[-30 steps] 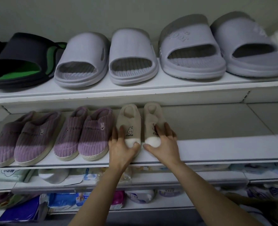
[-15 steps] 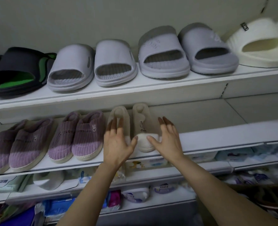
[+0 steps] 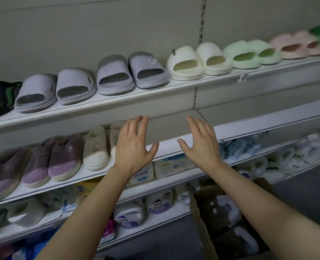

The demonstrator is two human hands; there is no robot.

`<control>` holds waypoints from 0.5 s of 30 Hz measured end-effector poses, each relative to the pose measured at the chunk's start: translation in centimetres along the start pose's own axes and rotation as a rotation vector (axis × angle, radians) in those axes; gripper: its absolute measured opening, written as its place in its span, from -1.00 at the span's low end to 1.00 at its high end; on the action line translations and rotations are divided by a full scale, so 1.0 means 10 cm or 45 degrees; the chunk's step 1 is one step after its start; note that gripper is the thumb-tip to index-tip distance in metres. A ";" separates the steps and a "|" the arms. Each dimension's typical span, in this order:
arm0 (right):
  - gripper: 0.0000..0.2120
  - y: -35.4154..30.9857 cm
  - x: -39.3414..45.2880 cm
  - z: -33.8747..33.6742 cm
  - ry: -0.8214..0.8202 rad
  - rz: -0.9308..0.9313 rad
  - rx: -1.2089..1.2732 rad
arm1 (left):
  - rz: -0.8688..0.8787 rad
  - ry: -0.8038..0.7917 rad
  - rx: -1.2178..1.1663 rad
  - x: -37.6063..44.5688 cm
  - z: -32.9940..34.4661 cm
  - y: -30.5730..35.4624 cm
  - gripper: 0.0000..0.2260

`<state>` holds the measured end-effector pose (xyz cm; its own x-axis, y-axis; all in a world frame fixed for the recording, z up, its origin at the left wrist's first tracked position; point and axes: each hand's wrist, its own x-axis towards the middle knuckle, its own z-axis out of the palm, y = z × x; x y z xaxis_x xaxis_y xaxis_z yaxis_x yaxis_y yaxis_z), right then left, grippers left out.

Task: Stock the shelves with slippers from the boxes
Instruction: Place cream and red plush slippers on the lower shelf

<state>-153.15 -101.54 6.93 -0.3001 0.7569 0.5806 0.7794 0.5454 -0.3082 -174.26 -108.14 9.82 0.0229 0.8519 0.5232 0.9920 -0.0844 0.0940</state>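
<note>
Head view: beige plush closed-toe slippers with white toes (image 3: 96,149) sit on the white middle shelf (image 3: 174,147), right of purple ribbed slippers (image 3: 65,158). Left hand (image 3: 133,147) and right hand (image 3: 202,145) hover spread before that shelf, holding nothing.

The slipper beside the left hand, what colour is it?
Beige slipper with a cream-white toe, clearest in the head view.

On the lower shelves you have soft packs with blue print (image 3: 172,164) just under the middle shelf, rounded packs with purple labels (image 3: 158,203) on the tier below, and crumpled pale packets (image 3: 279,156) at far right. Grey floor (image 3: 305,186) at right.
</note>
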 end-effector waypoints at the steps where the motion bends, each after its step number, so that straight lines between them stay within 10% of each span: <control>1: -0.34 0.12 -0.06 -0.17 0.022 0.013 -0.030 | 0.034 0.002 -0.020 0.03 -0.02 0.18 -0.29; 15: -0.36 2.08 -1.04 -1.01 0.133 0.453 -0.357 | 0.465 -0.181 -0.246 0.51 1.13 2.23 -0.30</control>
<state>-128.25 -101.76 2.10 0.0587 0.8312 0.5528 0.9469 0.1290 -0.2944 -150.66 -99.77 4.99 0.3983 0.8097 0.4309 0.8744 -0.4771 0.0883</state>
